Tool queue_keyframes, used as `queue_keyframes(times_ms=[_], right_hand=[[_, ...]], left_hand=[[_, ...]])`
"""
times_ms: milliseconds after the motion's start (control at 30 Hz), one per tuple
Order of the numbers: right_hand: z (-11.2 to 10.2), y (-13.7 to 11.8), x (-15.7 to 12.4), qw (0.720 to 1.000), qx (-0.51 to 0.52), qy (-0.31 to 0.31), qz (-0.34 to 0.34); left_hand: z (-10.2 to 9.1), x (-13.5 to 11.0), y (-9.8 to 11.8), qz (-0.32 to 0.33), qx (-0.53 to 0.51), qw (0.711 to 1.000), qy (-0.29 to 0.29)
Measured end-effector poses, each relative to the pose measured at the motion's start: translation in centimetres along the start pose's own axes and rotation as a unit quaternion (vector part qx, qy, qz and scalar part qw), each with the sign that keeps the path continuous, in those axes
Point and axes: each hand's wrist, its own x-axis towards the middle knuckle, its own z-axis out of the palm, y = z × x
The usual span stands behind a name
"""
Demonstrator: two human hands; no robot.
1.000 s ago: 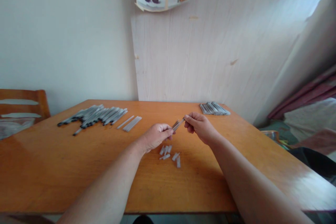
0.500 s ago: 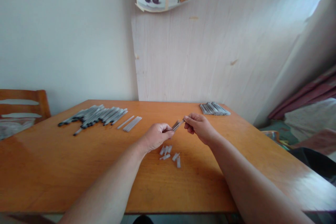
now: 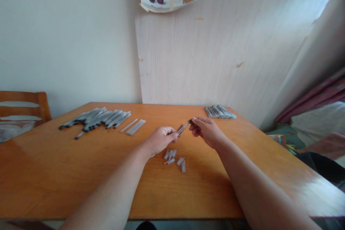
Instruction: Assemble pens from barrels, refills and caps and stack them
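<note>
Both my hands hover over the middle of the orange wooden table (image 3: 54,172). My left hand (image 3: 161,139) is closed around one end of a slim grey pen (image 3: 183,128). My right hand (image 3: 206,131) pinches the pen's other end, where a small dark tip shows. Several short pale caps (image 3: 174,158) lie loose on the table just below my hands.
A long heap of grey pens with dark ends (image 3: 95,118) lies at the far left, with a few clear tubes (image 3: 134,126) beside it. Another bundle of grey pens (image 3: 219,111) sits at the far right by the wall. A wooden chair (image 3: 25,106) stands left.
My right hand's fingers have shifted slightly at the pen's end, and a dark tip now shows there. My left hand has stayed put.
</note>
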Motion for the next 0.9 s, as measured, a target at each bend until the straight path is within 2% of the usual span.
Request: queue_keyframes(times_ms=[467, 900], right_hand=[[0.2, -0.1, -0.2, 1.0, -0.02, 0.005, -0.012], [0.6, 0.2, -0.1, 0.998, -0.049, 0.029, -0.024]], left_hand=[[-0.1, -0.2, 0.5, -0.021, -0.033, 0.999, -0.026], [0.1, 0.2, -0.5, 0.019, 0.001, 1.0, 0.007]])
